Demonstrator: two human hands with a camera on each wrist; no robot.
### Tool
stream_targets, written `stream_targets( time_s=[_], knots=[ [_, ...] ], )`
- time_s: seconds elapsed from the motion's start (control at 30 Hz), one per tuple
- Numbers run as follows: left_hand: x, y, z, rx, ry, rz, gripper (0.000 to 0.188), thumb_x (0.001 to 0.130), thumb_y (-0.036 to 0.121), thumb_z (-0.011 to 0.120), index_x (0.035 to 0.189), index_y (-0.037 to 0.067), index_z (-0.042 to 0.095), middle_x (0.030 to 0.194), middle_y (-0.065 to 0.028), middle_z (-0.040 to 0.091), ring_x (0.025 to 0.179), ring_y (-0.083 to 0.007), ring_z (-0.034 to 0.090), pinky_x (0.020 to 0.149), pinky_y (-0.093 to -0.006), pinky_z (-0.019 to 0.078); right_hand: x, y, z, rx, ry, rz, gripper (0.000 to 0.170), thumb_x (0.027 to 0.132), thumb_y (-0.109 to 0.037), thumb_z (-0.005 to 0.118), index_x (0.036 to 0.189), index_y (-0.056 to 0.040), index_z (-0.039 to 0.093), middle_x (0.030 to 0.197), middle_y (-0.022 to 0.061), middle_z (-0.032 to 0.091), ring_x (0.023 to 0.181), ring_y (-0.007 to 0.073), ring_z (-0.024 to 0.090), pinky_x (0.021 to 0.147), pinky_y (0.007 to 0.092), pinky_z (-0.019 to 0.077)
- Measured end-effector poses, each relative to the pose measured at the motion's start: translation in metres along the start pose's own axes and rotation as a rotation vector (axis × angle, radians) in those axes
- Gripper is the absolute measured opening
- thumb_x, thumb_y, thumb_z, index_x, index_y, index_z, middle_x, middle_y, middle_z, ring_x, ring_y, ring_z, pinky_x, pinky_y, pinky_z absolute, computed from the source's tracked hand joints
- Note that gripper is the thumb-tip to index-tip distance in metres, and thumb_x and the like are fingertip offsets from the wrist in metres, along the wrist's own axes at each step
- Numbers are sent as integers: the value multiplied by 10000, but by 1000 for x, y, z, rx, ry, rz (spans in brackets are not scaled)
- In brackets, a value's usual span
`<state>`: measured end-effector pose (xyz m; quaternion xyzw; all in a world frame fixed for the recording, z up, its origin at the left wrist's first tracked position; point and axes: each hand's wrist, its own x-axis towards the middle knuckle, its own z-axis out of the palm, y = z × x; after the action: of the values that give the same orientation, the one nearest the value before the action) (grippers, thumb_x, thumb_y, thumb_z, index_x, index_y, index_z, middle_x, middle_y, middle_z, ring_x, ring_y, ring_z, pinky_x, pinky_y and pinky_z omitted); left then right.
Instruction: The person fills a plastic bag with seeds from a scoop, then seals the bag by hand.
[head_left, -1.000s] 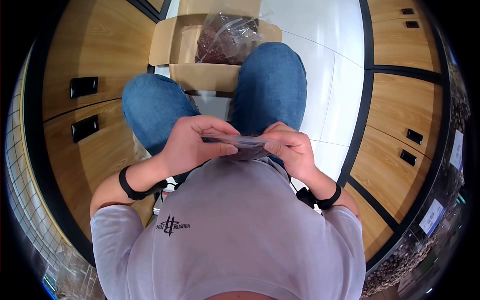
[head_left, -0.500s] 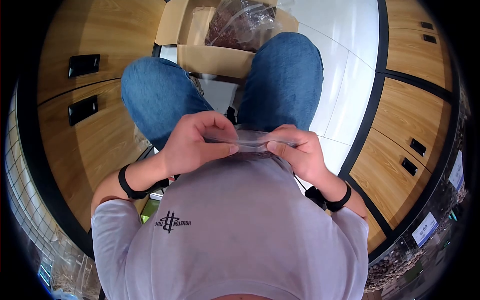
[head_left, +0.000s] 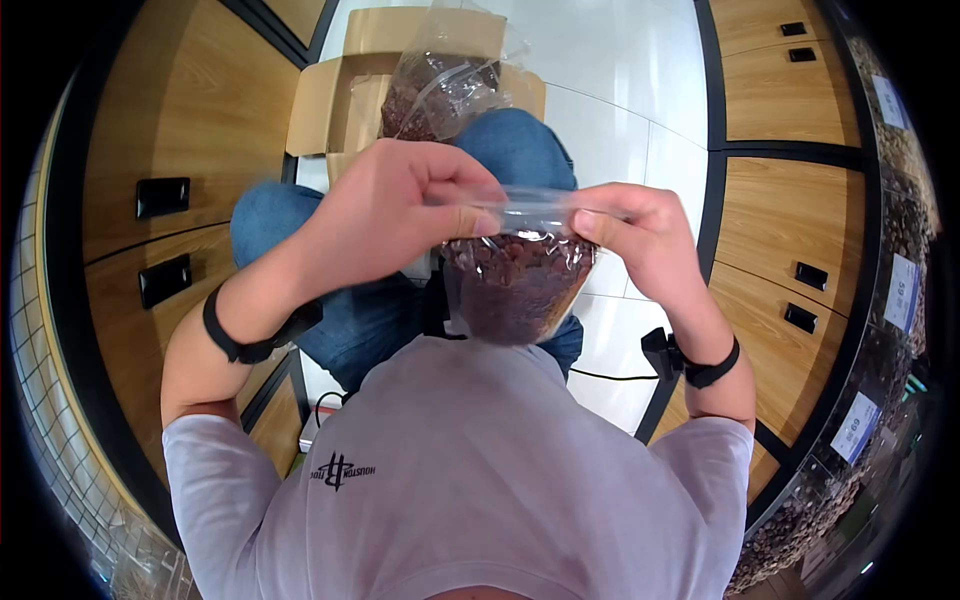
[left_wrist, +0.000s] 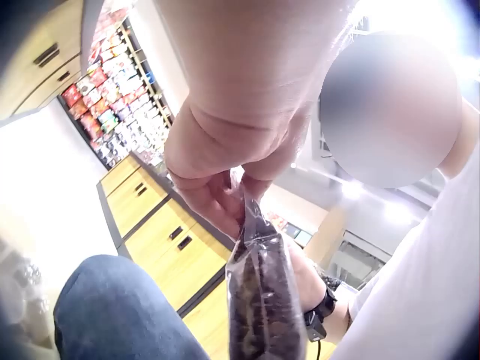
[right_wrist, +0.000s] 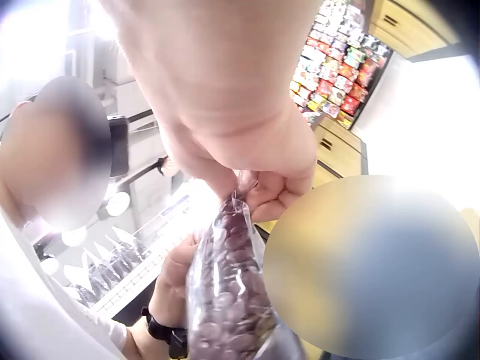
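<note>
A clear plastic zip bag (head_left: 520,285) full of dark reddish-brown pieces hangs upright between both hands in front of the shirt. My left hand (head_left: 415,205) pinches the left end of its flat top strip between thumb and fingers. At the opposite end of that strip, my right hand (head_left: 640,235) pinches it the same way. In the right wrist view the bag (right_wrist: 229,292) shows small round dark pieces pressed against the film. Seen edge-on in the left wrist view, the bag (left_wrist: 262,307) bulges below the fingers.
An open cardboard box (head_left: 425,32) stands on the white tiled floor (head_left: 620,80) beyond the knees. Inside it lies a large clear bag (head_left: 430,95) of similar dark contents. Wooden drawer fronts (head_left: 790,220) line the right side, and wooden cabinets (head_left: 200,110) line the left.
Both hands have lifted the bag forward, away from the shirt, and its filled front now faces the head camera. Earlier mostly its top strip showed.
</note>
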<state>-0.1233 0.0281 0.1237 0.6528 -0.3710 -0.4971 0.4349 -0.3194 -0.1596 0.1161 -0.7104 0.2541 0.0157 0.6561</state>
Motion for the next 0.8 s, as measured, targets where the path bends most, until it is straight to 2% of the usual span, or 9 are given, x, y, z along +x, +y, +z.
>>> stream_targets(
  time_s=[0.17,0.23,0.3,0.33,0.37,0.43,0.5,0.63,0.8],
  knots=[
    [41,-58,22,9,-18,8,182,862,61,734,1018,-28,704,852,-48,736,772,-71,649,688,-231,514,14,53,-6,63,-8,108,158,936,-81,669,1029,19,748,902,72,750,838,102,665,778,252,530],
    [42,-71,32,11,-9,14,160,870,58,723,1018,-1,713,837,-47,737,751,-70,651,676,-238,514,11,64,1,-99,89,40,148,932,-88,672,1012,4,755,898,68,753,829,84,655,775,246,528],
    [38,-80,37,303,32,128,142,877,59,713,1016,33,721,827,-57,738,720,-90,664,662,-245,513,5,73,7,-137,140,38,126,908,-79,679,983,-31,768,868,59,756,779,106,677,765,276,531],
    [37,-87,39,392,68,271,138,864,62,714,1000,73,731,837,-72,732,716,-158,688,666,-272,526,3,77,7,-359,182,-149,120,887,-69,682,964,-45,771,854,54,752,763,138,686,764,293,528],
    [37,-93,39,390,64,268,138,864,62,714,1000,73,731,837,-72,732,716,-158,688,666,-272,526,3,82,7,-580,221,-337,119,866,-59,685,945,-60,775,839,49,748,746,169,695,762,310,525],
    [40,-102,37,564,78,570,169,837,66,720,1004,88,730,907,-67,738,779,-226,701,698,-315,551,4,94,3,-646,225,-440,148,813,-45,690,925,-95,772,828,33,738,748,204,693,759,324,512],
    [41,-107,39,589,99,686,188,820,63,720,1006,92,726,956,-59,737,822,-241,702,735,-336,564,7,101,-2,-726,224,-707,166,780,-58,708,929,-106,762,847,12,748,767,164,698,762,305,502],
    [40,-101,35,637,64,945,212,798,97,699,1008,68,704,1023,-62,719,893,-247,698,822,-361,588,3,98,-6,-793,213,-861,181,769,-73,711,942,-103,752,903,12,755,799,144,701,734,289,499],
    [45,-91,36,656,4,1077,264,757,81,687,1010,7,700,1036,-93,706,879,-244,681,823,-369,593,2,103,-16,-794,88,-1008,148,798,-74,670,916,-82,757,967,58,759,839,168,714,717,282,495]
  ],
)
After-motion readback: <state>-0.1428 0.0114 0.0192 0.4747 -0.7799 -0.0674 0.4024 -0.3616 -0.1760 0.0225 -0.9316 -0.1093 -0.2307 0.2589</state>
